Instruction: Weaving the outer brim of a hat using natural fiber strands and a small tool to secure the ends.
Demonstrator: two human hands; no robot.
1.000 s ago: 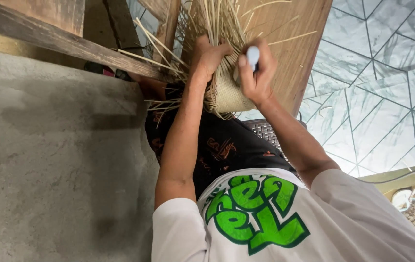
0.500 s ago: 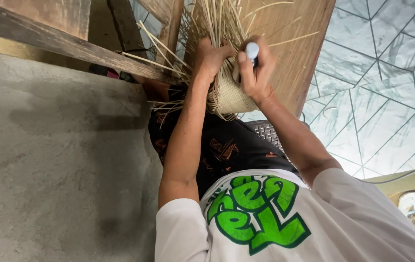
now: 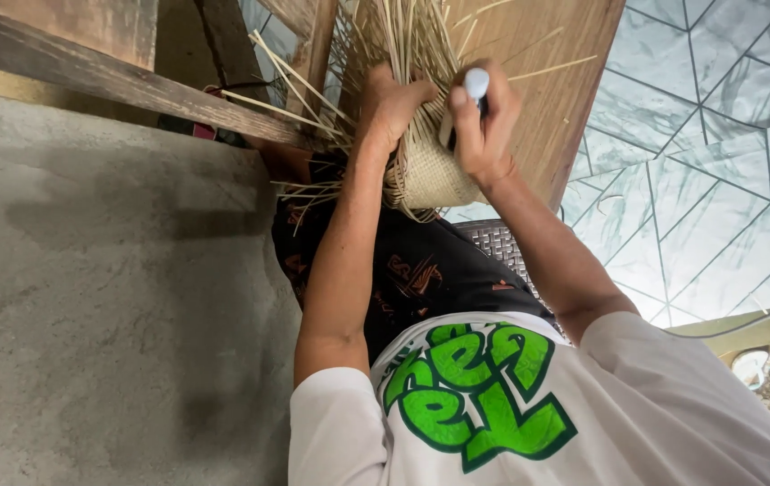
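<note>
A half-woven straw basket [image 3: 428, 176] rests over my lap, with loose pale strips [image 3: 403, 36] fanning up and out from it. My left hand [image 3: 392, 104] grips the basket's upper edge among the strips. My right hand [image 3: 486, 126] is closed around a small tool with a rounded pale blue-white end [image 3: 476, 84], and it presses against the basket's right side. Both hands touch the basket, a few centimetres apart. The tool's working tip is hidden behind my fingers.
A wooden board [image 3: 558, 81] stands behind the basket and a dark wooden beam [image 3: 115, 85] runs across the top left. Bare concrete floor [image 3: 88, 288] lies to the left, pale patterned tiles [image 3: 718, 180] to the right. A woven seat [image 3: 495, 239] is under me.
My right hand has edged slightly upward with the tool. My left hand stays on the basket's edge with its grip barely changed.
</note>
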